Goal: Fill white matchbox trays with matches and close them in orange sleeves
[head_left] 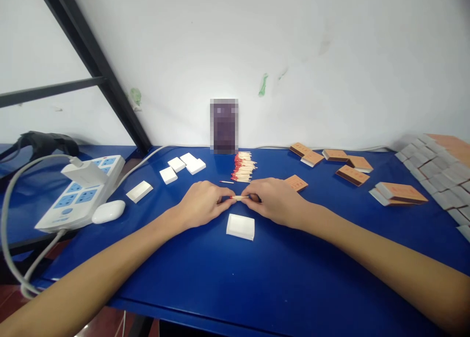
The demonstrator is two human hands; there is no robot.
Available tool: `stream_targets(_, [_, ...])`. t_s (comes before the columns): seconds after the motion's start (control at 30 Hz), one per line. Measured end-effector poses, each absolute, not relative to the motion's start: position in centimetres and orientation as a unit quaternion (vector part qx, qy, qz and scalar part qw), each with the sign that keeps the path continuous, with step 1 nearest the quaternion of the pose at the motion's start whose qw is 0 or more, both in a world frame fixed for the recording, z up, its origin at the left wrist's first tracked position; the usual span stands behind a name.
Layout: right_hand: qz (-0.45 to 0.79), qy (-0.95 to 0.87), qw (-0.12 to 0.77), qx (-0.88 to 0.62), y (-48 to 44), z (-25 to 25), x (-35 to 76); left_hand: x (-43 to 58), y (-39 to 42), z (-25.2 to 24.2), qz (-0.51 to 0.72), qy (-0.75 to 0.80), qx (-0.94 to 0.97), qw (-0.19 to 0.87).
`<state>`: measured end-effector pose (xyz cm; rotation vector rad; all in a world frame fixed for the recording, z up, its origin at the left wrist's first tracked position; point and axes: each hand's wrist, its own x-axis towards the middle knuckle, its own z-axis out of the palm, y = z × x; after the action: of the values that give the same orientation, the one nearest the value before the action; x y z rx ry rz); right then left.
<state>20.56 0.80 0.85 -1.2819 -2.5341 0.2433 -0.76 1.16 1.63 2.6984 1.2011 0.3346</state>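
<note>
Between my two hands a small bundle of matches [238,197] lies sideways, red heads to the left. My left hand [201,202] pinches the head end, and my right hand [273,200] grips the plain end. Just in front of them, nearer to me, a white matchbox tray [240,226] rests on the blue table [205,273]. Behind the hands is a pile of matches [244,167] with red heads mostly to the left. One loose match [226,182] lies beside the pile. The palm sides of both hands are hidden.
Several white trays [168,175] lie at left, near a power strip [79,195] and a white earbud case [108,212]. Orange matchbox sleeves [352,175] are scattered at right, beside a large stack of matchboxes [436,173]. A blurred dark object [224,126] leans against the wall.
</note>
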Motion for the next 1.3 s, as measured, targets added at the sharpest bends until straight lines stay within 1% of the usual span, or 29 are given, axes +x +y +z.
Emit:
stream_targets(0.2, [0.022,-0.891,0.037,-0.451,0.1,2.3,19.9,-0.5,1.2,1.3,0.063,0.397,0.916,0.01])
stream_targets(0.3, [-0.004,-0.889,0.001,-0.457,-0.1,2.5,19.5,-0.2,1.1,1.4,0.023,0.398,0.917,-0.024])
stream_targets(0.43, [-0.039,-0.874,-0.028,-0.483,-0.3,2.4,19.1,0.2,0.9,1.7,-0.015,0.402,0.914,-0.048])
stream_targets(0.6, [-0.05,-0.874,-0.03,-0.482,-0.4,2.3,18.8,0.2,0.9,1.8,-0.02,0.387,0.92,-0.063])
stream_targets(0.77, [-0.011,-0.88,-0.016,-0.475,-1.7,3.8,19.2,-0.3,-0.6,3.1,-0.02,0.371,0.928,-0.041])
stream_targets(0.93, [0.073,-0.885,-0.02,-0.459,-3.9,5.8,19.5,-0.8,-2.6,5.0,-0.026,0.322,0.945,0.047])
stream_targets(1.07, [0.131,-0.877,-0.028,-0.461,-4.5,5.3,19.2,-0.9,-2.9,5.1,-0.05,0.313,0.944,0.087])
stream_targets(1.17, [0.149,-0.876,-0.023,-0.458,-4.5,4.4,19.2,-1.0,-2.7,4.8,-0.061,0.327,0.937,0.108])
stream_targets(1.3, [0.17,-0.874,-0.022,-0.455,-4.2,4.2,19.5,-1.2,-2.4,4.9,-0.033,0.324,0.932,0.158])
